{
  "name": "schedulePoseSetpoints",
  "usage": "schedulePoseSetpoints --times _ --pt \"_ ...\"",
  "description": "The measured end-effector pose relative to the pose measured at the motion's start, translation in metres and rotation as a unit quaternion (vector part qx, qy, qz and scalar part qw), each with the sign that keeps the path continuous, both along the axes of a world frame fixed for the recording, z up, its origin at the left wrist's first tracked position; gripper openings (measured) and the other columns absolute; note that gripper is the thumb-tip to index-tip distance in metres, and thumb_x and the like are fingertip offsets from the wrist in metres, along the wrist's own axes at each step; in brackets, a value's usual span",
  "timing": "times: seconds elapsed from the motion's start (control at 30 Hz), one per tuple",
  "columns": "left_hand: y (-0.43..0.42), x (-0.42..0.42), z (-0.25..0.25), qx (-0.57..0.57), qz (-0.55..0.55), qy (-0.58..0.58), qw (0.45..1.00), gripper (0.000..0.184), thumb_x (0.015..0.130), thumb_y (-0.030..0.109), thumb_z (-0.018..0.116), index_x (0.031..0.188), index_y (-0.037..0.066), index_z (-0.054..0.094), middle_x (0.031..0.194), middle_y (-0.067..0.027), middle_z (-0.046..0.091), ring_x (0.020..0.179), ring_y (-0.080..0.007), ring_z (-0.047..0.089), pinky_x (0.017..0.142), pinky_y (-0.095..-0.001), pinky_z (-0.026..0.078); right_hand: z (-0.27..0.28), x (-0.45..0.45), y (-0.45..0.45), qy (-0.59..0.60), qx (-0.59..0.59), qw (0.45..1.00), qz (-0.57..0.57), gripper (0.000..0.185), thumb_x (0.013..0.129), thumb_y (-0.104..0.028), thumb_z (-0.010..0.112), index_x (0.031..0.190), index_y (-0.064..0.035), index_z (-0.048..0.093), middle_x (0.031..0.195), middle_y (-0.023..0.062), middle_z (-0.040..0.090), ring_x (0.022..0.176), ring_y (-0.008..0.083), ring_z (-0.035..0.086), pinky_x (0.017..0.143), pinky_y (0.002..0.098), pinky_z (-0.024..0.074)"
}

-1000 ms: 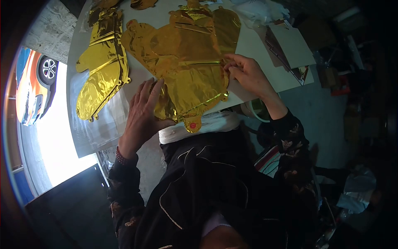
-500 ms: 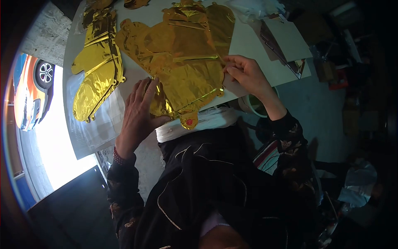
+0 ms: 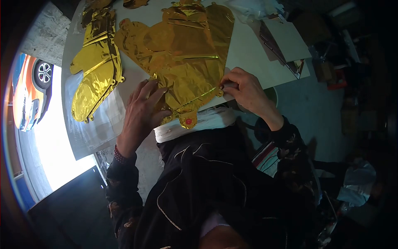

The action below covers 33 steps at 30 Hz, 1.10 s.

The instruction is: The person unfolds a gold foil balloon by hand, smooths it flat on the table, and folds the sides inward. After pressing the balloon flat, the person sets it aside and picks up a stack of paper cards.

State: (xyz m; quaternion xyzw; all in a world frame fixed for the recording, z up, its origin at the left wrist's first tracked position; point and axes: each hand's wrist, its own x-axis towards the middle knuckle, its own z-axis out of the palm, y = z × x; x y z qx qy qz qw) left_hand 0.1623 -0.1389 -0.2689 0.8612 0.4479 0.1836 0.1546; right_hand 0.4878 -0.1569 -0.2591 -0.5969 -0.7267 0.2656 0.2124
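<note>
A flat gold foil balloon (image 3: 188,83) lies in folds at the table's near edge, its tab with a red dot (image 3: 189,121) hanging over that edge. My left hand (image 3: 143,110) rests on the balloon's lower left side, fingers spread and partly bent over the foil. At the lower right corner, beside a small looped tab, my right hand (image 3: 244,91) is closed in a pinch on the balloon's edge. Its fingertips hide the exact spot of contact. More gold foil (image 3: 221,25) lies under or behind this balloon; where one piece ends is hard to tell.
Left on the white table (image 3: 244,54) lies another stack of gold foil balloons (image 3: 97,70), partly over clear plastic (image 3: 99,130). A bundle of white string (image 3: 219,118) hangs at the near edge. Flat sheets (image 3: 286,39) and a plastic bag (image 3: 259,8) sit at the far right.
My right hand has moved down along the balloon's right edge to the lower corner tab. My left hand has stayed near the same place, its fingers now bent more over the foil.
</note>
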Motion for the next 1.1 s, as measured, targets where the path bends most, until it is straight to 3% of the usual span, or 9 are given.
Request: schedulePoseSetpoints --times 0.27,0.37,0.77,0.97,1.1 --pt "0.002 0.002 -0.006 0.011 -0.006 -0.016 1.0 0.057 0.074 0.023 0.084 0.127 0.007 0.068 0.136 -0.0148 0.059 0.131 -0.0377 0.052 0.106 -0.0513 0.044 -0.01 0.0 0.001 -0.051 0.055 0.997 0.022 0.015 0.089 -0.006 0.075 0.102 -0.0012 0.07 0.096 0.0086 0.066 0.082 0.0261 0.068 0.073 0.0371 0.0531" --pt "0.001 0.002 -0.008 0.012 0.003 -0.03 0.999 0.055 0.075 0.021 0.083 0.126 0.007 0.069 0.133 -0.0141 0.061 0.129 -0.0371 0.053 0.105 -0.0507 0.045 -0.015 0.002 0.003 -0.003 0.075 0.997 0.015 0.016 0.089 -0.007 0.075 0.104 -0.002 0.071 0.098 0.0079 0.067 0.082 0.0262 0.069 0.073 0.036 0.0553" --pt "-0.002 0.003 -0.015 0.036 0.02 -0.029 0.999 0.05 0.078 0.018 0.079 0.126 0.008 0.07 0.132 -0.0133 0.062 0.127 -0.0359 0.055 0.105 -0.049 0.045 -0.021 0.011 0.016 -0.083 0.2 0.966 0.144 0.013 0.087 -0.006 0.073 0.1 -0.0036 0.074 0.092 0.0075 0.07 0.078 0.0261 0.069 0.067 0.0353 0.0549" --pt "0.0 -0.001 -0.014 0.01 0.043 -0.066 0.997 0.05 0.076 0.012 0.081 0.124 0.007 0.069 0.132 -0.0139 0.062 0.124 -0.0374 0.057 0.103 -0.0475 0.048 -0.007 0.005 0.017 0.029 0.094 0.992 0.078 0.01 0.091 -0.001 0.069 0.1 -0.0011 0.073 0.093 0.0075 0.07 0.078 0.02 0.069 0.069 0.0321 0.0532" --pt "-0.001 -0.008 -0.015 0.016 0.061 -0.082 0.995 0.05 0.074 0.01 0.082 0.123 0.007 0.069 0.131 -0.0142 0.062 0.121 -0.0378 0.058 0.1 -0.0466 0.051 0.0 0.01 0.016 0.044 0.055 0.991 0.114 0.013 0.092 0.001 0.068 0.104 -0.0006 0.073 0.094 0.008 0.07 0.08 0.0162 0.067 0.07 0.0298 0.0525"
